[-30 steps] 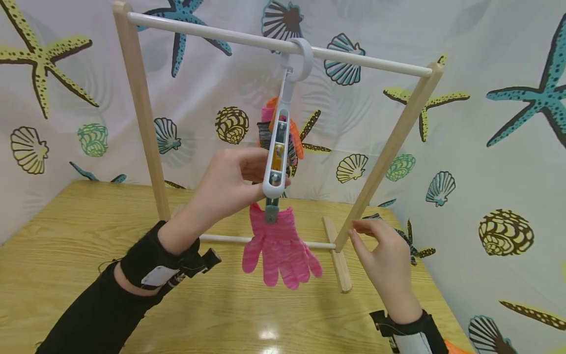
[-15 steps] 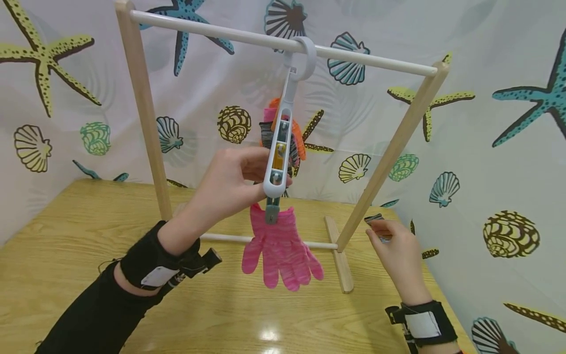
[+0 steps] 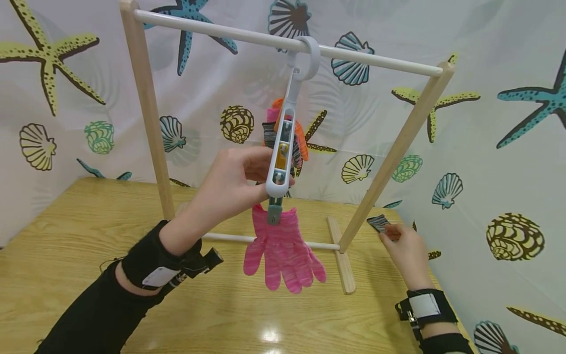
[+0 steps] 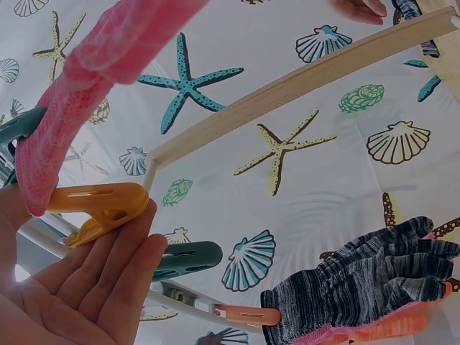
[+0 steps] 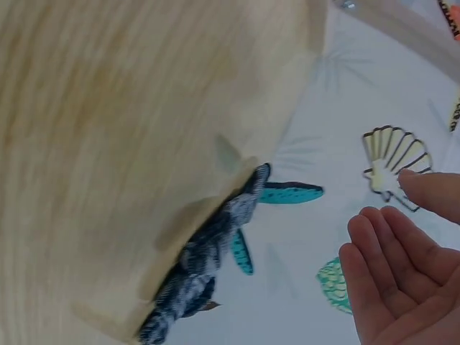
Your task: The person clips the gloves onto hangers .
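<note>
A white clip hanger hangs by its ring from the rack's top bar, its near end toward me. My left hand holds that near end around the clips; an orange-yellow clip lies against its fingers in the left wrist view. Below, a pink glove dangles fingers down from a dark green clip. Several gloves, including a black-grey striped glove, hang at the hanger's far end. My right hand is beside another grey striped glove on the table; the right wrist view shows its fingers apart from that glove.
A wooden rack has a left post, a right post and a white top bar. Its right foot stands on the wooden table. A curtain printed with shells and starfish closes off the back and right.
My right hand has moved right, away from the rack's post to the striped glove at the table's edge. My left hand keeps holding the hanger. The head view has shifted slightly.
</note>
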### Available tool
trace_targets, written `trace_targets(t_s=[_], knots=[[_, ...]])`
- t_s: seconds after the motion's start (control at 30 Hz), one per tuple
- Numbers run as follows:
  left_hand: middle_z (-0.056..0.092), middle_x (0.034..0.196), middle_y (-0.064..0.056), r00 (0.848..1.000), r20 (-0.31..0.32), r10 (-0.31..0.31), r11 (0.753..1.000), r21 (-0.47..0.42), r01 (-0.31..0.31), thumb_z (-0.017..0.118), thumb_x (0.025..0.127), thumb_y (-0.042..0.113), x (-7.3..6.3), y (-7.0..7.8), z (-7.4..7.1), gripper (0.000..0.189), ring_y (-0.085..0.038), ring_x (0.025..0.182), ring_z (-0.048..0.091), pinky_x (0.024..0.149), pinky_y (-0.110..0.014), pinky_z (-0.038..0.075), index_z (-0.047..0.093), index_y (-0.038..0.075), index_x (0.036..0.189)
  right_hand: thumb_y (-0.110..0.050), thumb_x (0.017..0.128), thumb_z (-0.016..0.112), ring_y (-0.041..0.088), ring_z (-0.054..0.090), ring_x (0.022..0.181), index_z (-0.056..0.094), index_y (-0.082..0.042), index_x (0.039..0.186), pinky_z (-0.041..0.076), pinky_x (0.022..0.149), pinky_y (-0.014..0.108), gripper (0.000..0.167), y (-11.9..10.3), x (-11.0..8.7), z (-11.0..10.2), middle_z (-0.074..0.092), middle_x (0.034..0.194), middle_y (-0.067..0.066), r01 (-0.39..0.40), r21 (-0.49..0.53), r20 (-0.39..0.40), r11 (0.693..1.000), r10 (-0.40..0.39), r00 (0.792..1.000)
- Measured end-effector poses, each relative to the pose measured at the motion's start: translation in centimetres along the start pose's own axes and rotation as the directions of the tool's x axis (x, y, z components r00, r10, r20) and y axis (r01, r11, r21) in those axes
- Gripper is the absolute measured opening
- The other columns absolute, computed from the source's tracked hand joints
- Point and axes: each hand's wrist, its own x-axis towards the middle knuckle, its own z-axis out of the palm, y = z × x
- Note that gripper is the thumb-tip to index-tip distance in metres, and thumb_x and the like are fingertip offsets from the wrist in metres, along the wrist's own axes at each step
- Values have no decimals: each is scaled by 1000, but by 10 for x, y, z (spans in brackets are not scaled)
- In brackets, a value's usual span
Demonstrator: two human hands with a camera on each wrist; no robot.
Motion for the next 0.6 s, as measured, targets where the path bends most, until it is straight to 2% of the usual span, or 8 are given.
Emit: trace_targets(t_s=[0.17,0.3,0.4,0.6], knots=[[80,101,-7,1000,2,7,1000,-6,-7,85,88,8,0,0,0,27,-15,86,80,86,-32,66,78,3,114,-11,98,74,47,73,99,71,13,117,60,85,58,31,15,5,6,75,109,33,-72,-27,72,997,74,995],[80,102,-7,1000,6,-1,1000,0,1,85,89,9,-1,0,0,28,-15,87,80,86,-33,66,78,4,115,-12,99,73,50,70,106,67,15,122,58,90,60,36,30,9,11,72,115,36,-103,-71,159,992,113,981],[80,104,-8,1000,10,-8,1000,2,8,85,89,8,-1,0,0,28,-16,88,81,87,-35,66,78,5,116,-11,98,73,53,68,110,64,17,125,56,92,61,40,40,13,14,70,120,38,-110,-98,204,989,128,971],[79,106,-8,1000,8,-8,1000,6,8,86,88,7,-2,2,-1,30,-17,89,81,88,-35,66,78,4,117,-12,97,76,54,67,109,64,19,124,56,93,62,43,54,20,19,69,120,39,-99,-136,237,986,129,963]])
